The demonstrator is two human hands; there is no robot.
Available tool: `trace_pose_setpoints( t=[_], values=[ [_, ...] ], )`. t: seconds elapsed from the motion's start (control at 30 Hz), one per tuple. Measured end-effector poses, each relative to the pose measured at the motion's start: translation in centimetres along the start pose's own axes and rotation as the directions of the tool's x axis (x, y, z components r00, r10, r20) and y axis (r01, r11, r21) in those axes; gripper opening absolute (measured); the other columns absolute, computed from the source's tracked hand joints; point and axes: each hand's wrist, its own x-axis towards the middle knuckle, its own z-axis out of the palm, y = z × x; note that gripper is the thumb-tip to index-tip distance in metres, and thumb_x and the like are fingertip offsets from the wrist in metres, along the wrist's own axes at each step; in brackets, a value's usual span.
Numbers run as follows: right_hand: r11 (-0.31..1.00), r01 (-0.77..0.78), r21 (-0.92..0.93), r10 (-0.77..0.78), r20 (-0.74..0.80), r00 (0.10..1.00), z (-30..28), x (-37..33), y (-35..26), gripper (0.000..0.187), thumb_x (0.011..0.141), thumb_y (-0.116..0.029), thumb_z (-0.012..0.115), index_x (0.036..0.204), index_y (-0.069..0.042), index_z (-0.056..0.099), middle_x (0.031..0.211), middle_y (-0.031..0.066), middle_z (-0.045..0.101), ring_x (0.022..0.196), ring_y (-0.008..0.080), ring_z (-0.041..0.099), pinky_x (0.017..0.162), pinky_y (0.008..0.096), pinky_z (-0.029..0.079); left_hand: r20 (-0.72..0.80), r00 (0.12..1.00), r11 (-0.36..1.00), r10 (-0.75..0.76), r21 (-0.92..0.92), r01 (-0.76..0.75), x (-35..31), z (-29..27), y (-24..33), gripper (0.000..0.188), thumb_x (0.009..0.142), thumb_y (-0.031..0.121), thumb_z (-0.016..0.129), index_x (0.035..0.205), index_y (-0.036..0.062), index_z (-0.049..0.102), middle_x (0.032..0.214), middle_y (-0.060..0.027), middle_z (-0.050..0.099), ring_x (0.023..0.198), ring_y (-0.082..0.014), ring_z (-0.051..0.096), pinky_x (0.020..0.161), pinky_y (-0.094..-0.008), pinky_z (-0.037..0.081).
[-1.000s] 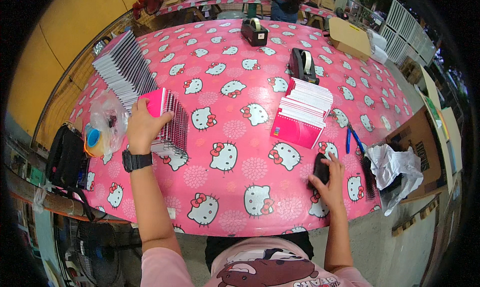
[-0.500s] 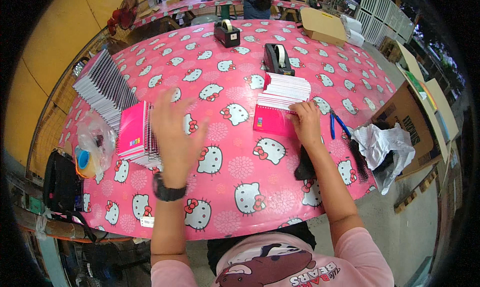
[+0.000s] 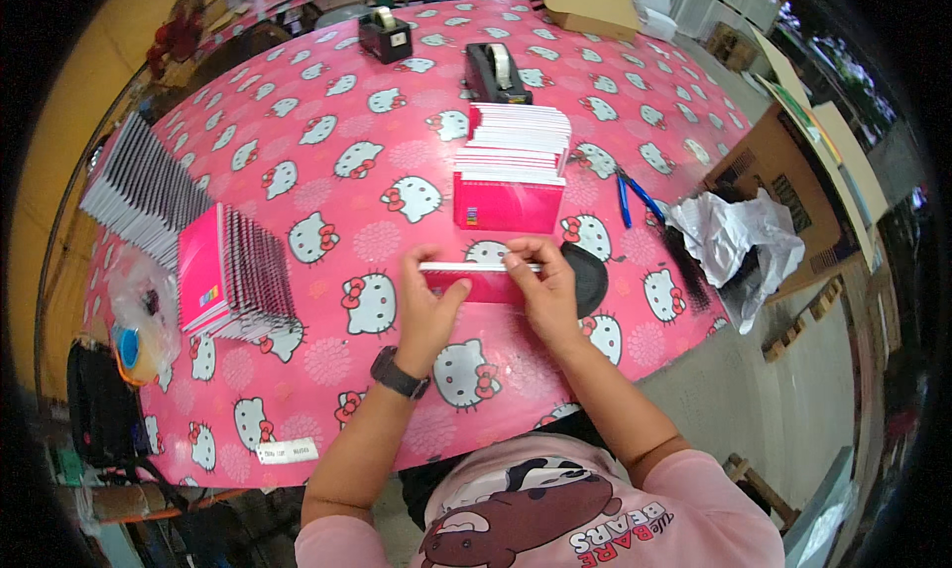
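Note:
A pink-covered notebook is held edge-up above the table between my two hands. My left hand grips its left end, thumb on the pink cover. At the right end, my right hand pinches the top edge. Just beyond my hands stands a row of pink notebooks with white page edges and no wire binding visible. To the left are pink spiral-bound notebooks, with another spiral-bound stack behind them. A black rounded object lies beside my right hand, partly hidden by it.
Blue-handled pliers lie right of the row, near crumpled white paper and an open cardboard box. Two tape dispensers stand at the back. A plastic bag and black bag are at left.
My left hand has come from beside the spiral-bound stack to the middle. My right hand has drawn back from the row, and both hands now hold a notebook. The view has shifted.

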Motion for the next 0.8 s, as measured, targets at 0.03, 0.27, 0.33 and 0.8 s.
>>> trace_pose_setpoints(
  t=[0.03,0.27,0.33,0.8],
  values=[
    [0.998,0.022,-0.056,-0.023,-0.007,1.0,0.0,-0.3,0.0,0.017,0.087,-0.011,0.059,0.102,-0.003,0.058,0.088,0.0017,0.059,0.083,0.0084,0.053,0.073,0.0233,0.043,-0.108,0.988,0.992,0.112,0.077,-0.104,-0.1,0.5,1.1,0.053,0.071,0.005,0.066,0.119,0.0035,0.044,0.112,-0.015,0.048,0.111,-0.0271,0.045,0.099,-0.0386,0.032],
    [0.966,0.066,-0.248,-0.042,0.103,0.994,-2.5,-0.9,-1.7,0.018,0.086,-0.012,0.059,0.103,-0.004,0.06,0.088,0.0069,0.063,0.081,0.0133,0.058,0.071,0.0262,0.046,0.369,0.826,0.713,0.426,0.427,-0.557,-1.3,0.1,4.5,0.028,0.072,0.002,0.059,0.1,0.0049,0.063,0.094,-0.0076,0.06,0.087,-0.0253,0.056,0.079,-0.0363,0.043],
    [0.87,0.132,-0.475,-0.142,0.014,0.99,-6.9,0.2,-1.2,0.014,0.085,-0.008,0.06,0.097,-0.001,0.062,0.085,0.0051,0.061,0.077,0.0119,0.057,0.07,0.0258,0.046,0.325,0.817,0.704,0.476,0.416,-0.576,-1.1,0.0,4.8,0.027,0.07,0.002,0.058,0.096,0.0051,0.065,0.09,-0.0047,0.062,0.082,-0.022,0.056,0.07,-0.0339,0.043],
    [0.306,-0.106,-0.946,-0.16,-0.161,0.974,-22.3,4.4,-1.1,0.021,0.083,-0.018,0.06,0.095,-0.001,0.064,0.091,0.0174,0.064,0.083,0.0316,0.062,0.075,0.0363,0.047,0.415,0.726,0.715,0.548,0.217,-0.664,-0.5,-0.3,4.6,0.018,0.07,0.003,0.058,0.087,0.005,0.064,0.088,-0.0036,0.062,0.081,-0.0223,0.056,0.07,-0.0337,0.043]
  ],
)
